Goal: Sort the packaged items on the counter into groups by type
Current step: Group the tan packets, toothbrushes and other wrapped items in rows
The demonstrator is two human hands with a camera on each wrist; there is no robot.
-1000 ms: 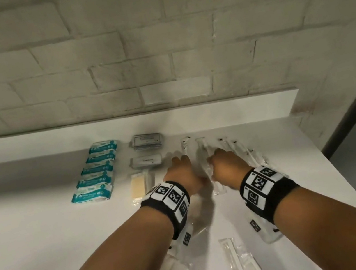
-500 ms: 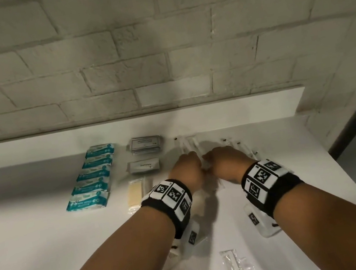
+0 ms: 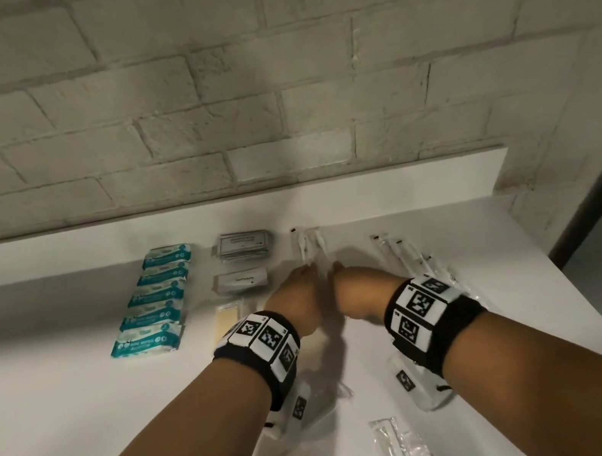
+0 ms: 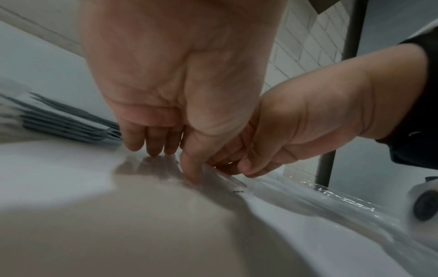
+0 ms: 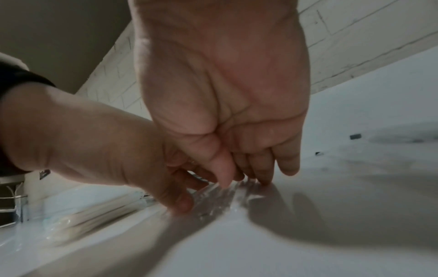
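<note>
Fingertips of both hands are down on the clear wrapped packets [image 3: 309,250] at the back of the counter [image 3: 62,410], hands side by side and nearly touching. Left hand [image 3: 296,301]: fingers straight-ish, tips pressing the clear wrapper, thumb tip down on it too, per the left wrist view [image 4: 175,105]. Right hand [image 3: 358,290]: fingers and thumb angled down onto the same wrapper, tips on the plastic [image 5: 222,105]. Neither hand looks wrapped around the packets; it reads as pressing and nudging, not lifting. Packets lie flat on the counter against the back ledge.

Versus a second ago: both hands have moved further back toward the wall and closer together; the packets now sit up against the ledge, bunched tighter than before.

Around it:
- stack of grey sachets [image 3: 244,244] just left of the packets, one more grey sachet [image 3: 242,281] in front of it
- yellowish flat packet [image 3: 225,321] in front of that, partly behind the left wristband
- column of five teal wipe packs [image 3: 151,300] further left
- row of long clear sleeves [image 3: 402,250] to the right, apart from the hands
- loose clear wrappers [image 3: 404,455] at the near edge
</note>
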